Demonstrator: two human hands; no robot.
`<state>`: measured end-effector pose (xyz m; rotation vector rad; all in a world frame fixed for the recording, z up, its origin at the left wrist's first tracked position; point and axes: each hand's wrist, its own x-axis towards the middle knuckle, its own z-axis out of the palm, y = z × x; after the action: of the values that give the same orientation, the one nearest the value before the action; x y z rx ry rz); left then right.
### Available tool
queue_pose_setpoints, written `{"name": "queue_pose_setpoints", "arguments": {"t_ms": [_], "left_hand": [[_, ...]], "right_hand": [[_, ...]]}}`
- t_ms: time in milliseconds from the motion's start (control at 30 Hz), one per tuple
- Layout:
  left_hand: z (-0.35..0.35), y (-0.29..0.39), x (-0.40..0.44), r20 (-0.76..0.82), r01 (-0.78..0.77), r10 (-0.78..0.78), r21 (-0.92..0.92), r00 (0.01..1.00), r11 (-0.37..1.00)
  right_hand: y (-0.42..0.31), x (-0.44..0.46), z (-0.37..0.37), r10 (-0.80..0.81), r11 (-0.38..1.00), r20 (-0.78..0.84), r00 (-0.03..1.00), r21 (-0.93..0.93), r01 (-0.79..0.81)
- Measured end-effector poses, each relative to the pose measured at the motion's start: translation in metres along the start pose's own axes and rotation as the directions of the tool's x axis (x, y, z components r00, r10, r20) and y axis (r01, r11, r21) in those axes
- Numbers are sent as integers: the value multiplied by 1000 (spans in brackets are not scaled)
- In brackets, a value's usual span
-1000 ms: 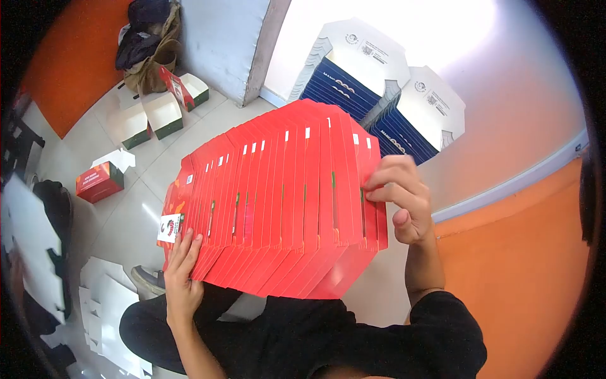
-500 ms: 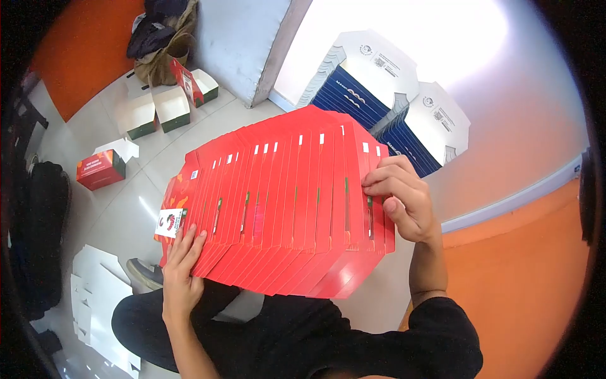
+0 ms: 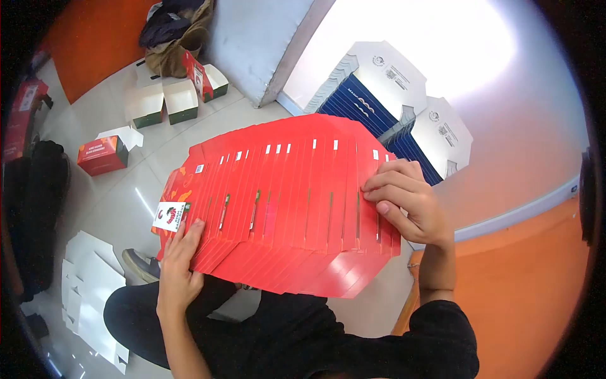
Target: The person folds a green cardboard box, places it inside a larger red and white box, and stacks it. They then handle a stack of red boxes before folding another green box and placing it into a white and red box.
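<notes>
Closest, lap: black clothing (image 3: pixel 265 335) covers the legs, cut off by the lower border; the stack hides part of it.
Left hand (image 3: pixel 177 278): holds the left end of the stack, fingers laid over its front by the white label; what lies beneath the palm is hidden.
Right hand (image 3: pixel 409 201): fingers bent and narrow, fingertips against the right end; whether they pinch a sheet, I cannot tell.
Red stack (image 3: pixel 297 202): flat red cartons, fanned and overlapping, between the hands above the lap; most faces are covered, leaving strips and small white marks.
Shoe (image 3: pixel 140 265): grey, just beyond the knee, partly hidden.
White sheets (image 3: pixel 95 287): overlapping on the floor (image 3: pixel 148 189) at the left.
Red box (image 3: pixel 103 155): on the floor, a white flap raised behind it; its print is too small to read.
Blue stacks (image 3: pixel 360 104): two, side by side, white tops upward; the red stack and right hand hide their lower parts.
Open boxes (image 3: pixel 180 101): pale inside, green outside, near the wall, one with a red flap up.
Bag (image 3: pixel 173 57): brown, dark cloth on top, cut off by the upper border.
Left edge: dark shapes, hard to make out.
</notes>
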<state>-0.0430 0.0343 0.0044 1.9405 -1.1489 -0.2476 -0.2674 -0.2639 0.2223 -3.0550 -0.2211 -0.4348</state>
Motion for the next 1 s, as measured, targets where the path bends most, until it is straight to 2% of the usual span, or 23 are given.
{"name": "queue_pose_setpoints", "arguments": {"t_ms": [67, 200, 367, 400, 467, 500, 567, 600, 667, 800, 867, 1000], "left_hand": [[0, -3, -1, -23, -5, 5, -30, 1000, 1000], [1, -5, -1, -16, -24, 24, 19, 1000, 1000], [1, -5, -1, -18, -25, 25, 4, 1000, 1000], [1, -5, -1, -20, -22, 22, 2, 1000, 1000], [1, -4, -1, -17, -20, 20, 6, 1000, 1000], [1, -5, -1, -17, -19, 19, 5, 1000, 1000], [2, -6, -1, -17, -25, 25, 2, 1000, 1000], [1, -6, -1, -17, -24, 24, 2, 1000, 1000], [1, -6, -2, -17, -28, 28, 2, 999, 1000], [-2, -3, -1, 8, -30, 29, 56, 1000, 998], [2, -5, -2, -12, -13, 13, 11, 1000, 1000], [-2, -2, -2, 39, -4, 2, 51, 999, 999]], "right_hand": [[-6, 6, -8, 124, 991, 154, 980, 41, -131], [-9, 15, -10, 141, 987, 126, 982, 58, -149], [-3, 17, -9, 42, 998, 240, 970, 41, -54], [-3, 20, -9, 40, 998, 243, 969, 41, -51], [-4, 27, -11, -75, 993, 200, 977, -70, 90], [-3, 29, -12, -75, 993, 201, 977, -70, 91], [-3, 32, -12, 22, 998, 317, 948, 57, -42], [-3, 34, -11, 21, 998, 318, 948, 57, -41], [-5, 39, -8, 106, 978, 272, 957, 145, -149], [0, 41, -7, 64, 986, 294, 954, 128, -106], [5, 39, -5, -48, 996, 335, 941, 92, 18], [-2, 47, -5, -63, 997, 311, 948, 57, 48]]}}
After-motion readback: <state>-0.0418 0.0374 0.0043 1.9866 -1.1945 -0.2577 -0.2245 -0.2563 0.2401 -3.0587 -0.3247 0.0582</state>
